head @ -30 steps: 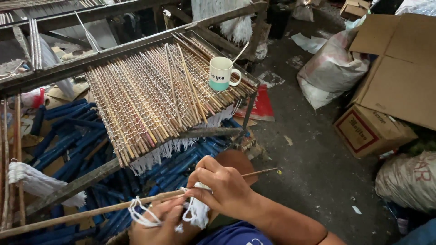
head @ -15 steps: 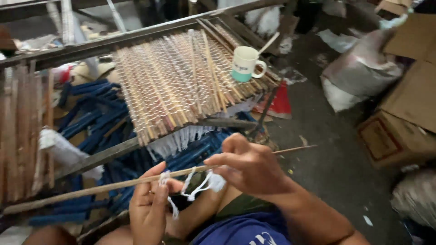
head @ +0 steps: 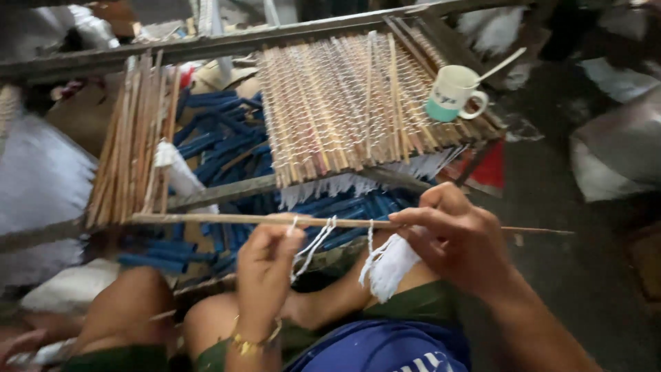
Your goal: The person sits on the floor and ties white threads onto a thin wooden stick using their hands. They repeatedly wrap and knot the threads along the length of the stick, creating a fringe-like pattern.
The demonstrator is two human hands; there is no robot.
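Stick (head: 206,220): thin, light, stiff wood — lies level across the lap, below the frame's near edge.
Thread (head: 389,265): soft white tuft, likely slippery — hangs from the stick.
Right hand (head: 458,238): pinching stick and thread.
Left hand (head: 265,265): gripping thread loops.
Around: woven mat (head: 358,103) on the frame, cup (head: 451,93) at its far right corner — neither in the way.

Both hands are raised before the knees, left hand (head: 267,265) pinching with its fingers, right hand (head: 460,241) curled, palm down.
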